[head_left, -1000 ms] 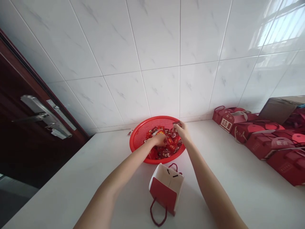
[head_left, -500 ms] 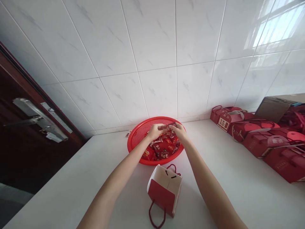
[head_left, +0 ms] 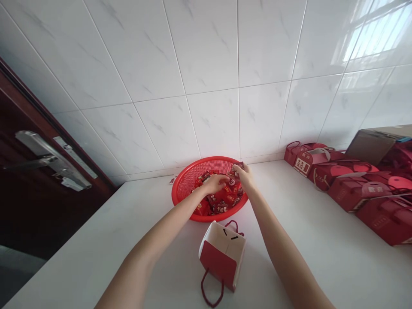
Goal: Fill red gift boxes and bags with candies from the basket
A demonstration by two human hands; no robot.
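Observation:
A red plastic basket (head_left: 184, 175) against the wall holds many small red wrapped packets (head_left: 222, 209) that look like sweets. My left hand (head_left: 215, 183) is over the packets inside it, fingers stretched out toward the right; I see nothing gripped. At the basket's right rim, my right hand (head_left: 245, 175) is closed on a small dark red packet (head_left: 237, 166), partly covered by the fingers. In front of the basket stands a red gift box (head_left: 220, 264) with its top open, its pale inside showing and a cord handle on either side.
Several closed red gift boxes (head_left: 346, 184) are lined up at the right, beside a brown carton (head_left: 370, 143). A white tiled wall (head_left: 212, 120) rises behind the white counter (head_left: 144, 206). A dark door with a metal handle (head_left: 35, 162) is at the left.
My left hand has moved down and slightly right, deeper over the packets and away from my right hand. My right hand has shifted slightly right with its packet.

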